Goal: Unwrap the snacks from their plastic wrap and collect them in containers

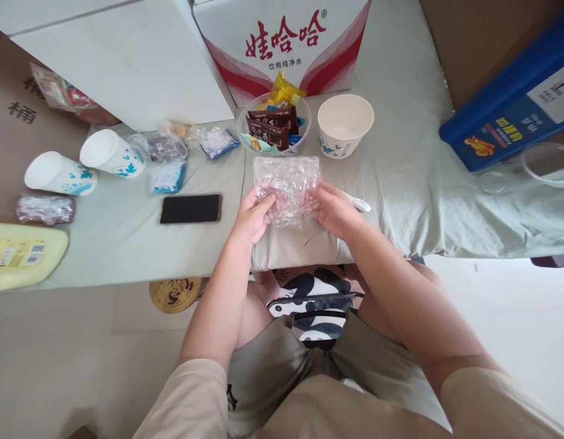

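Left hand (pixel 252 216) and right hand (pixel 334 210) are gripping the clear plastic bag (pixel 288 180) by its sides, centre frame, just below the snack bowl (pixel 245 119). They're working the film, I'd judge; it's thin and calling for a fingertip pinch.

A cloth-covered desk (pixel 126 250) bore a black phone (pixel 191 208), a tipped paper cup (pixel 60 174) beside another cup (pixel 111 153), a sweets bowl (pixel 241 129), a paper bowl (pixel 344 125), a plastic bag (pixel 287 175) and a carton (pixel 282 42).
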A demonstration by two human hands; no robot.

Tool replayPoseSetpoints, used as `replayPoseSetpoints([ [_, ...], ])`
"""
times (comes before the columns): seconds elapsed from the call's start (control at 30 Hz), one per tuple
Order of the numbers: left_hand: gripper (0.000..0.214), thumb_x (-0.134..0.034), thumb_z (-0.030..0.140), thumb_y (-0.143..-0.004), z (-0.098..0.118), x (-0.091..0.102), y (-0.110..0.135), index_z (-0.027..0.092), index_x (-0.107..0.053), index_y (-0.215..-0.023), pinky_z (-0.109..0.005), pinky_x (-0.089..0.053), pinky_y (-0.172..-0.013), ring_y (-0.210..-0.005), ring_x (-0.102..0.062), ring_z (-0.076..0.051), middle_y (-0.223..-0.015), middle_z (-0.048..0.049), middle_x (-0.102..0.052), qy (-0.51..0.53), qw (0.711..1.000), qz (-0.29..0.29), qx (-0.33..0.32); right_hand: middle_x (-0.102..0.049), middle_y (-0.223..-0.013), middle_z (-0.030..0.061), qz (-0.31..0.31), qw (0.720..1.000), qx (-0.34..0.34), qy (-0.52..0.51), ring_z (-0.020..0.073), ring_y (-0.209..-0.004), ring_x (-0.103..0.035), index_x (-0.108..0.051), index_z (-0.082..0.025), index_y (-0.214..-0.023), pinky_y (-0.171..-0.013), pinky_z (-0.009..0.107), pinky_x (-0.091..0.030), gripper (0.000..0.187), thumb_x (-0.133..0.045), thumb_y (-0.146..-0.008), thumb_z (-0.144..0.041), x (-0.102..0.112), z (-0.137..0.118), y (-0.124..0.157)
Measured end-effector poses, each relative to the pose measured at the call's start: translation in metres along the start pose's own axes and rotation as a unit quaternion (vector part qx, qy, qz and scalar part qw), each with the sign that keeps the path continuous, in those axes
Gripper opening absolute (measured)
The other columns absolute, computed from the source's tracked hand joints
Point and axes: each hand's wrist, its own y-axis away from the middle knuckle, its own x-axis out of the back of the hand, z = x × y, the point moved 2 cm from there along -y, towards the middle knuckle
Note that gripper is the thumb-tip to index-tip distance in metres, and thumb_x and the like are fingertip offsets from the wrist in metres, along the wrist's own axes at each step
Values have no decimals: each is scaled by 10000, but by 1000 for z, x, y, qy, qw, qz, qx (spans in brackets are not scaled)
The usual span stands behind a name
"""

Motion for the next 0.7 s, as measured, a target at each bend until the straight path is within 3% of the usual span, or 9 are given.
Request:
replayPoseSetpoints([
  [0.1, 333, -829, 327, -692, 0, 3, -2, 218, -629, -935, -223, -535, -530, -577, -685, -137, -691, 29, -699, -3, 1000, 20, -21, -648, -764, -7, -9, 997, -19, 70, 138, -689, -628, -602, -234, -894, -644, 285, -540, 278, -753, -757, -423, -3, 2, 1],
  [0.2, 299, -792, 363, -712, 0, 8, -3, 217, -627, -914, -225, -466, -420, -444, -603, -137, -538, 53, -604, -27, 999, 28, -10, -606, -632, -34, 2, 993, -9, 121, 125, -553, -578, -601, -237, -935, -522, 256, -475, 245, -723, -790, -392, -3, 1, 2],
  [0.37, 248, -792, 315, -739, 6, 10, 1, 242, -601, -879, -175, -334, -351, -343, -445, -67, -463, 109, -457, -14, 1000, 0, -21, -503, -584, -76, 20, 998, 30, 59, 111, -498, -509, -577, -273, -1009, -481, 242, -421, 306, -688, -805, -472, 1, -5, 2],
  [0.5, 224, -759, 312, -780, 14, 8, 1, 220, -555, -765, -168, -409, -416, -438, -482, -58, -541, 81, -482, 59, 998, -3, -26, -497, -640, -41, 4, 999, 46, -19, 122, -549, -506, -557, -258, -862, -517, 264, -464, 267, -636, -812, -509, 3, -12, 3],
  [0.6, 285, -679, 428, -821, 15, 9, 0, 203, -551, -700, -204, -492, -471, -519, -556, -89, -620, 31, -549, 67, 997, -6, -28, -516, -676, -5, -4, 999, 35, -21, 136, -592, -525, -509, -241, -741, -533, 279, -489, 402, -560, -843, -627, 3, -14, 4],
  [0.7, 249, -720, 383, -729, 13, 11, -2, 189, -572, -681, -203, -506, -488, -533, -556, -83, -658, 26, -557, 49, 998, -25, -43, -480, -666, -39, 16, 999, 43, 19, 113, -573, -499, -469, -244, -763, -519, 250, -458, 425, -681, -779, -613, 3, -10, 3],
])
